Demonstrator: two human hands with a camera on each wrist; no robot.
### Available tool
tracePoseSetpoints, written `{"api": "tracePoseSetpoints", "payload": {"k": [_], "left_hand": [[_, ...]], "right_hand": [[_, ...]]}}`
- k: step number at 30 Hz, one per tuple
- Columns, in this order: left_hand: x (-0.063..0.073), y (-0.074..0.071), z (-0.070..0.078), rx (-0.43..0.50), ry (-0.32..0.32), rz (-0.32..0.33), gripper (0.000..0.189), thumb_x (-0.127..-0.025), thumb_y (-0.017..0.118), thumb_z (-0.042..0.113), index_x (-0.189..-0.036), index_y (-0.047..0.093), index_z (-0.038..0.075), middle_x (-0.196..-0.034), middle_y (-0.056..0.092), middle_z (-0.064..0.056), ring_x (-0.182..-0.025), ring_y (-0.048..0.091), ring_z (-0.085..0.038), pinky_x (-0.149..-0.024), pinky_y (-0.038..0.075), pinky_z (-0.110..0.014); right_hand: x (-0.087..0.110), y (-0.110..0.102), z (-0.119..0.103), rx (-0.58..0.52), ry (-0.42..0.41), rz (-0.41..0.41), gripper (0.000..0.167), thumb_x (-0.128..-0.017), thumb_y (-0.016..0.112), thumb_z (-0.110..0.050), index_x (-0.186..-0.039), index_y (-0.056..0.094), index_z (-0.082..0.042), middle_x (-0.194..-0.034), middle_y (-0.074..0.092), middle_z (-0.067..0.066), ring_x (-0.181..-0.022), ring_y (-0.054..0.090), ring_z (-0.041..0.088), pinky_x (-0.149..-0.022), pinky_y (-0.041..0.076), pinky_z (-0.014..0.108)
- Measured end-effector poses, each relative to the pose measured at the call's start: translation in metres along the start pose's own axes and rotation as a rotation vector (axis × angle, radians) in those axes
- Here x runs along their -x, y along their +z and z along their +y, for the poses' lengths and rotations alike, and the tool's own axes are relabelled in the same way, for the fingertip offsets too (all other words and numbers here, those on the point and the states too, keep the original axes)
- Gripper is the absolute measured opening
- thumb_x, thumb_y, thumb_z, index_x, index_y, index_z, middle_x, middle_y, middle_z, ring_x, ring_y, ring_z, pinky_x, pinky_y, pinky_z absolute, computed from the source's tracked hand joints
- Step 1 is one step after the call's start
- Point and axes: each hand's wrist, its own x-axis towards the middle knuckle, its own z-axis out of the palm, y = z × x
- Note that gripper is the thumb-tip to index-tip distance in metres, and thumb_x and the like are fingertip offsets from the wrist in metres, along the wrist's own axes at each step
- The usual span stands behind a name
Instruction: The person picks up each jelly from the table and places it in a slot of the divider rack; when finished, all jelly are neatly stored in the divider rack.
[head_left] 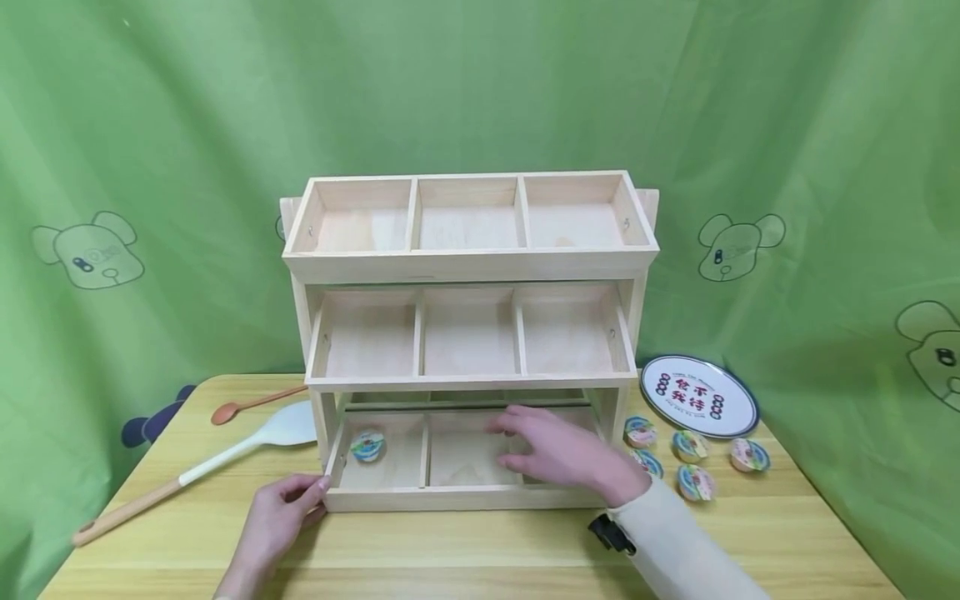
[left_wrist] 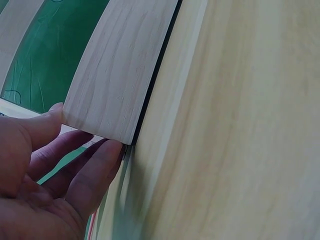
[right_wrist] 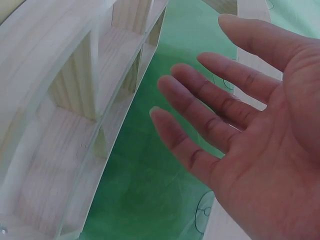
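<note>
On a yellow wood-grain table (head_left: 465,554), toward its back edge, stands a pale wooden three-tier rack (head_left: 472,266). The left hand (head_left: 279,510) pinches the left end of its rectangular bottom tray (head_left: 457,500), at the front corner; the right hand (head_left: 551,450), fingers spread, hovers above the tray's right half. Five colourful-lidded round cups (head_left: 696,482) lie toward the table's right edge; another cup (head_left: 367,447) sits in the tray's left compartment.

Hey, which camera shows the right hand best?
The right wrist view: the right hand is close up there, with palm, thumb and all four fingers visible, holding nothing. The head view shows it smaller, over the bottom tray, with the back of the hand visible. The left wrist view doesn't show it.
</note>
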Motion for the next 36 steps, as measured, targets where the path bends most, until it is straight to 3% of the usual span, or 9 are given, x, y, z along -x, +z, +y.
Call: {"api": "tracePoseSetpoints", "payload": {"k": [9, 16, 24, 28, 36], "left_hand": [[0.000, 0.000, 0.000, 0.028, -0.004, -0.008, 0.026, -0.094, 0.065, 0.004, -0.111, 0.064, -0.016, -0.111, 0.062, -0.023, -0.095, 0.063, -0.021, -0.083, 0.060, -0.028], [-0.002, -0.001, -0.001, 0.005, -0.011, -0.014, 0.025, -0.094, 0.066, 0.005, -0.111, 0.065, -0.013, -0.111, 0.063, -0.021, -0.096, 0.063, -0.022, -0.083, 0.060, -0.028], [-0.002, -0.003, -0.002, 0.014, -0.011, -0.027, 0.026, -0.094, 0.066, 0.006, -0.112, 0.064, -0.013, -0.114, 0.062, -0.022, -0.098, 0.064, -0.025, -0.085, 0.060, -0.029], [-0.002, -0.003, -0.003, 0.026, -0.021, -0.024, 0.026, -0.093, 0.066, 0.005, -0.113, 0.065, -0.013, -0.114, 0.062, -0.022, -0.098, 0.064, -0.025, -0.084, 0.060, -0.029], [-0.002, -0.002, -0.001, 0.038, -0.027, -0.019, 0.028, -0.094, 0.065, 0.005, -0.115, 0.063, -0.013, -0.116, 0.062, -0.024, -0.099, 0.064, -0.024, -0.085, 0.060, -0.029]], "right_hand": [[0.013, -0.002, 0.014, 0.042, -0.008, 0.036, 0.045, -0.092, 0.069, -0.022, -0.133, 0.059, -0.007, -0.130, 0.058, 0.011, -0.115, 0.056, 0.031, -0.100, 0.051, 0.049], [0.025, 0.000, 0.026, 0.060, 0.005, 0.039, 0.044, -0.092, 0.069, -0.022, -0.131, 0.060, -0.005, -0.132, 0.056, 0.015, -0.116, 0.056, 0.033, -0.101, 0.049, 0.052], [0.041, -0.001, 0.034, 0.082, 0.004, 0.073, 0.038, -0.092, 0.069, -0.024, -0.127, 0.063, -0.009, -0.125, 0.059, 0.009, -0.112, 0.058, 0.029, -0.097, 0.052, 0.050], [0.050, 0.000, 0.036, 0.085, 0.035, 0.085, 0.038, -0.091, 0.069, -0.025, -0.126, 0.063, -0.010, -0.125, 0.060, 0.007, -0.111, 0.058, 0.027, -0.096, 0.053, 0.048], [0.066, -0.003, 0.038, 0.057, 0.092, 0.127, 0.040, -0.090, 0.071, -0.024, -0.126, 0.063, -0.009, -0.130, 0.058, 0.010, -0.118, 0.055, 0.034, -0.101, 0.049, 0.054]]}}
